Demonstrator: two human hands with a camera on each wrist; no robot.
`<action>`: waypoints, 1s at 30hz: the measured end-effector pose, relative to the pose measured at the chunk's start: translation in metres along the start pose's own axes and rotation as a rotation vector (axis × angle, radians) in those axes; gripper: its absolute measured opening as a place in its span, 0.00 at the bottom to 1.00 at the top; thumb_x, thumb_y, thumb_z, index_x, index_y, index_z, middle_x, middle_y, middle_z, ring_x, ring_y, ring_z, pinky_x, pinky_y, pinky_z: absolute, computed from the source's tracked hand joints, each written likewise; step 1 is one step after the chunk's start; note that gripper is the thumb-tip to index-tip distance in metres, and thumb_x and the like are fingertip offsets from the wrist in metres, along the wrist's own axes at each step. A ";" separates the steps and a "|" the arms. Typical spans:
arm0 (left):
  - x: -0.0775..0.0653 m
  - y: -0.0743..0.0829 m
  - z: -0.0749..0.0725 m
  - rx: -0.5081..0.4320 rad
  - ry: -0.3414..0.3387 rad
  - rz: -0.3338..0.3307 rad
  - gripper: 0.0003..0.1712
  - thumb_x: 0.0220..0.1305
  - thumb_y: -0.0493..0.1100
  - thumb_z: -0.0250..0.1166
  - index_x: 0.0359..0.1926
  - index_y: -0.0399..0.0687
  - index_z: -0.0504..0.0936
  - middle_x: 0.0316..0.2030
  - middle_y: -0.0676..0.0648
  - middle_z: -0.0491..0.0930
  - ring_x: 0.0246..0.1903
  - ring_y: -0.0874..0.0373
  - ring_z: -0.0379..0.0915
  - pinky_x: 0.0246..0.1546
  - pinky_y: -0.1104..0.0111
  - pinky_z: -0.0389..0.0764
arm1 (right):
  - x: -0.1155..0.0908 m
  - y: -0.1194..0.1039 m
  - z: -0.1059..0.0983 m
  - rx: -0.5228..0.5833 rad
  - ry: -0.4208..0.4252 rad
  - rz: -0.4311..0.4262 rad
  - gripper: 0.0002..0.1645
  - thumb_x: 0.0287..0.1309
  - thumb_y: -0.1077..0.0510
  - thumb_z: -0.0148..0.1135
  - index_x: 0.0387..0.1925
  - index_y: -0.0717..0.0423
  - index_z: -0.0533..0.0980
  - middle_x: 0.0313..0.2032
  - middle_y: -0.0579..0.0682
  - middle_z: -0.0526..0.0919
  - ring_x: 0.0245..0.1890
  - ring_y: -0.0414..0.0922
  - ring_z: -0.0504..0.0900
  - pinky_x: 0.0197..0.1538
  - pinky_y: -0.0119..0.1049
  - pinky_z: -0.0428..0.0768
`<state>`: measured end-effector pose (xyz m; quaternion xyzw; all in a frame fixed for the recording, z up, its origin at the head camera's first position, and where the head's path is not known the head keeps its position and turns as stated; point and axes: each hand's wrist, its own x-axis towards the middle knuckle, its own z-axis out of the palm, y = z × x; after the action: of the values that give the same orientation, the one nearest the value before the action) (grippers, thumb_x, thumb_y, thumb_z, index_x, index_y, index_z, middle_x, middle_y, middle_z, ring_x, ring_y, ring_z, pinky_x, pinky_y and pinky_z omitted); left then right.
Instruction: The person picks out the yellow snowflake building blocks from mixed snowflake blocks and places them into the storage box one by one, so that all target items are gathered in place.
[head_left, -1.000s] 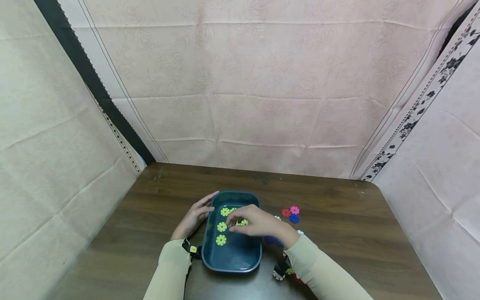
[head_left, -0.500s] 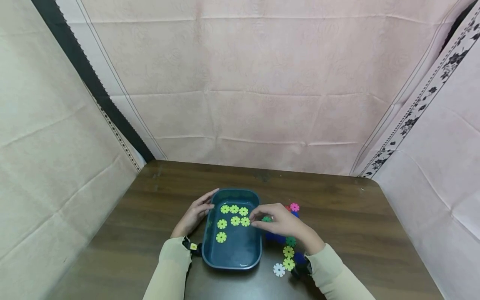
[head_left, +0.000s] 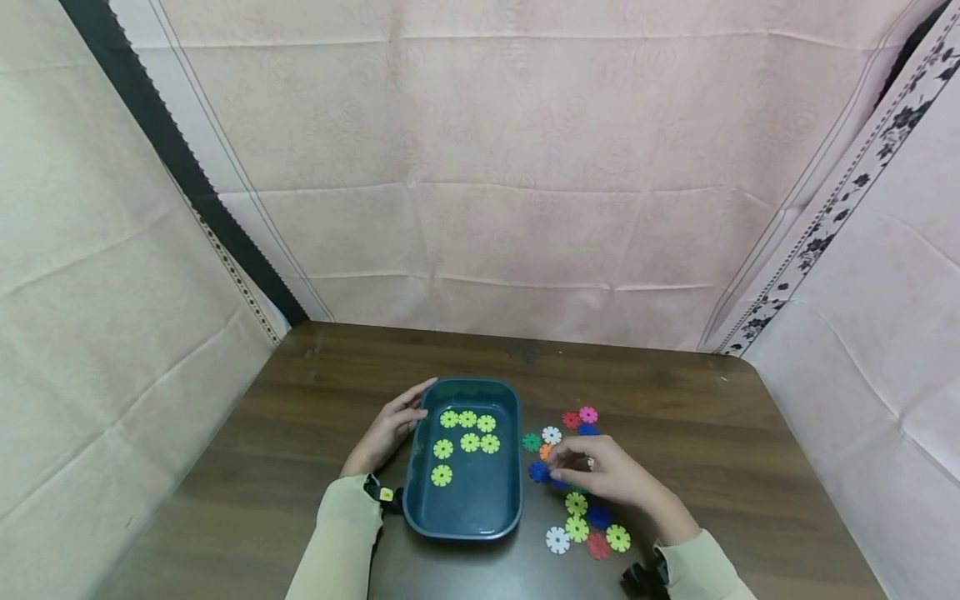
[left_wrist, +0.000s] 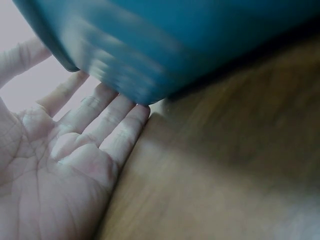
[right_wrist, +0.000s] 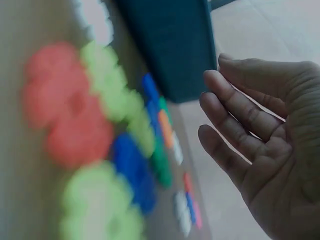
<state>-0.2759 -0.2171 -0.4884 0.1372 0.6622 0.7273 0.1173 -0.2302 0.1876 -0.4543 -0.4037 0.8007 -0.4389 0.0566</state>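
Note:
A dark blue-green tray [head_left: 465, 512] stands on the table, with several yellow-green flower-shaped discs [head_left: 442, 449] lying flat in its far half. At the tray's left side rests my left hand [head_left: 390, 429], fingers extended along the outer wall and thumb by the rim. In the left wrist view the fingertips [left_wrist: 142, 111] meet the tray's lower wall [left_wrist: 130, 65]. My right hand [head_left: 603, 473] hovers over the loose discs right of the tray, fingers loosely bent, nothing between them. In the right wrist view its thumb tip [right_wrist: 225, 60] is near the index finger. The hand hides some discs.
Loose flower discs lie right of the tray: white [head_left: 557, 540], red [head_left: 597, 546], blue [head_left: 538, 472], green [head_left: 531, 442], orange [head_left: 546, 451], pink [head_left: 588, 415] and yellow-green [head_left: 618, 537]. Pale cloth [head_left: 480, 167] surrounds the brown table [head_left: 360, 358] at the back and sides.
My right hand has moved from above the tray to the right, over the loose discs, uncovering the yellow-green discs in the tray. The left hand and tray stay in place.

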 end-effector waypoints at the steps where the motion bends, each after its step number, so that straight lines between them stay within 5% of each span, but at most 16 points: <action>1: 0.000 0.000 0.000 0.001 0.000 0.000 0.31 0.74 0.39 0.56 0.75 0.58 0.66 0.69 0.42 0.69 0.66 0.43 0.67 0.60 0.64 0.74 | -0.005 0.003 -0.001 -0.016 0.000 -0.011 0.09 0.66 0.55 0.66 0.45 0.53 0.83 0.41 0.43 0.87 0.42 0.40 0.84 0.46 0.40 0.84; 6: 0.001 0.000 -0.002 -0.001 -0.010 0.001 0.31 0.74 0.39 0.55 0.75 0.57 0.65 0.69 0.41 0.68 0.66 0.42 0.66 0.60 0.64 0.73 | -0.028 0.014 -0.002 -0.112 0.011 -0.068 0.09 0.63 0.57 0.70 0.44 0.48 0.83 0.44 0.41 0.85 0.46 0.41 0.80 0.48 0.41 0.81; 11: -0.001 -0.002 -0.002 0.007 -0.011 0.007 0.32 0.74 0.39 0.55 0.76 0.55 0.63 0.70 0.41 0.68 0.66 0.42 0.66 0.59 0.65 0.74 | -0.042 0.021 0.002 -0.146 -0.038 -0.038 0.12 0.59 0.52 0.72 0.46 0.41 0.84 0.48 0.39 0.81 0.50 0.40 0.73 0.51 0.42 0.77; 30: 0.000 0.000 -0.002 0.014 -0.004 -0.001 0.30 0.74 0.40 0.55 0.74 0.59 0.66 0.69 0.43 0.69 0.65 0.43 0.67 0.58 0.64 0.75 | -0.044 0.028 0.006 -0.230 -0.025 -0.028 0.16 0.55 0.49 0.75 0.47 0.38 0.85 0.49 0.38 0.76 0.51 0.39 0.67 0.51 0.43 0.73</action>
<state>-0.2768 -0.2192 -0.4887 0.1392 0.6672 0.7221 0.1183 -0.2146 0.2218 -0.4903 -0.4242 0.8393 -0.3398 0.0135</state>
